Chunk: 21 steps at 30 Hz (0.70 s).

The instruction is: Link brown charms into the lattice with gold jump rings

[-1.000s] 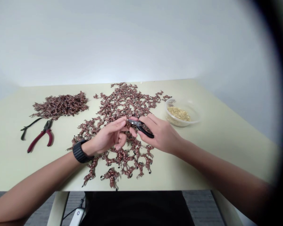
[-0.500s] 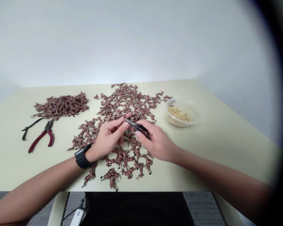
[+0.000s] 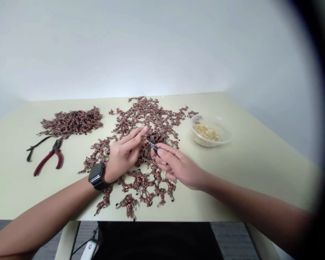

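My left hand (image 3: 126, 151), with a black watch on the wrist, hovers over a spread of small brown figurines (image 3: 146, 126); its fingers are drawn together in a pinch near the tip of a small pair of pliers (image 3: 152, 145). My right hand (image 3: 176, 164) grips those black-handled pliers, jaws pointing up-left at the left fingertips. What the left fingers pinch is too small to make out. The handles are mostly hidden inside my right hand.
A second heap of brown figurines (image 3: 72, 122) lies at the far left. Red-handled pliers (image 3: 49, 157) and a black tool (image 3: 35, 145) lie beside it. A clear bowl (image 3: 209, 134) of golden bits stands at the right. The table's front edge (image 3: 162, 216) is near.
Both hands have turned and dropped slightly toward the table. The right hand has rolled over, hiding more of the pliers. The left fingers have stretched further forward.
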Available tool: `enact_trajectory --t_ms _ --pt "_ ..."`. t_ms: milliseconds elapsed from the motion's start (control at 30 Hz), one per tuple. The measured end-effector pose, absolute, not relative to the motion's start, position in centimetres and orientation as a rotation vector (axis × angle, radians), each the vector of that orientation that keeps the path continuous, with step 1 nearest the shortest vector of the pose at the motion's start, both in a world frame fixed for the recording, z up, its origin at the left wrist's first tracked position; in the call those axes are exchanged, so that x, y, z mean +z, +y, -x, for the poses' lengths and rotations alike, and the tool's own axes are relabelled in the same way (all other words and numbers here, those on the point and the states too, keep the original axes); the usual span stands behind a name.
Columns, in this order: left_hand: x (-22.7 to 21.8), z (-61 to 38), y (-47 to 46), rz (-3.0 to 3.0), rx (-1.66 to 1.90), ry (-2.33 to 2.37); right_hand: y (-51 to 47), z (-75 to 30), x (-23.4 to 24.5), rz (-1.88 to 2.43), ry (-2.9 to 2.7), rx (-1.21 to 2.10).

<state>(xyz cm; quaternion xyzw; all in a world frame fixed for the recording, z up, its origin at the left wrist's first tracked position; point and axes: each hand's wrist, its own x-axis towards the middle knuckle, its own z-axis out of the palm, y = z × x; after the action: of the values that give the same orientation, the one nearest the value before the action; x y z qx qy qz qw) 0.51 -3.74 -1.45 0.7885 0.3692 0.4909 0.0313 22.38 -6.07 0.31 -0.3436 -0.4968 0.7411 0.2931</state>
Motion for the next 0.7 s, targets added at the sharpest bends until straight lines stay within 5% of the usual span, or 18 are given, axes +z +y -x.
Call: enact_trajectory --t_ms 200,367,533,700 --pt "-1.0 2.3 -1.7 -3.146 1.203 1.113 -5.9 -22.5 0.9 0.856 -1.119 2.212" --pt "-1.0 1.4 -1.9 -2.617 1.320 1.154 -5.4 -22.6 0.3 0.854 -1.112 2.190" --pt "-0.1 -0.1 -3.1 -1.555 1.104 0.957 -4.4 -23.4 -0.5 1.063 -1.620 1.475" --pt "0.9 -0.4 -3.8 -1.174 0.902 0.779 -3.4 -24.5 -1.1 1.042 -2.091 0.701"
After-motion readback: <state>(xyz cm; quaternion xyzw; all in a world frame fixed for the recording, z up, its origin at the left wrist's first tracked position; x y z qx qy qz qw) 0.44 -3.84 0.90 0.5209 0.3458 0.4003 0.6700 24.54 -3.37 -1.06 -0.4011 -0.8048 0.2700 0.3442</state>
